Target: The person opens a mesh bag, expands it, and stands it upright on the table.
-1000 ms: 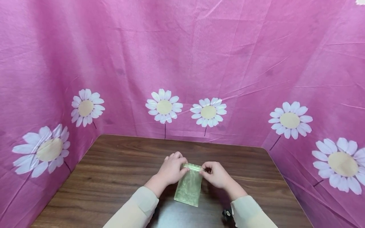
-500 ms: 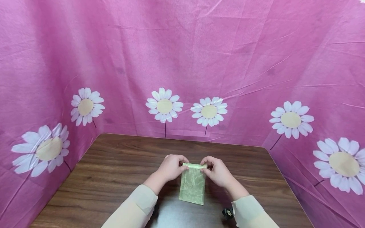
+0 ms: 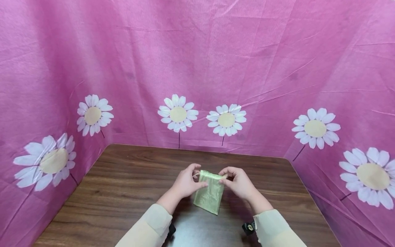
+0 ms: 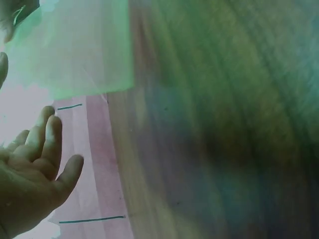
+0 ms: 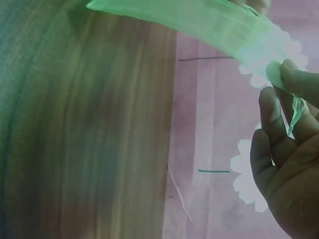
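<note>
A sheer pale-green organza drawstring pouch (image 3: pixel 210 196) hangs above the table, its top edge upward and slightly tilted. My right hand (image 3: pixel 240 181) pinches its upper right corner between thumb and fingers; in the right wrist view a bit of green ribbon (image 5: pixel 296 117) shows among the fingers of that hand (image 5: pixel 294 164). On the other side, my left hand (image 3: pixel 187 181) is spread by the upper left corner, thumb over the pouch's front and fingers near a small ribbon loop. In the left wrist view the fingers of this hand (image 4: pixel 37 164) are parted, apart from the pouch (image 4: pixel 75 55).
The brown wood-grain table (image 3: pixel 129 192) reaches to a pink cloth (image 3: pixel 197 61) printed with white daisies, which surrounds it at the back and sides. Black wrist devices, such as the right one (image 3: pixel 248 227), sit under both cuffs.
The pouch has risen a little and turned, its lower edge now slanting. My left fingers have come off the top edge, and a ribbon loop shows there. The right hand keeps its pinch.
</note>
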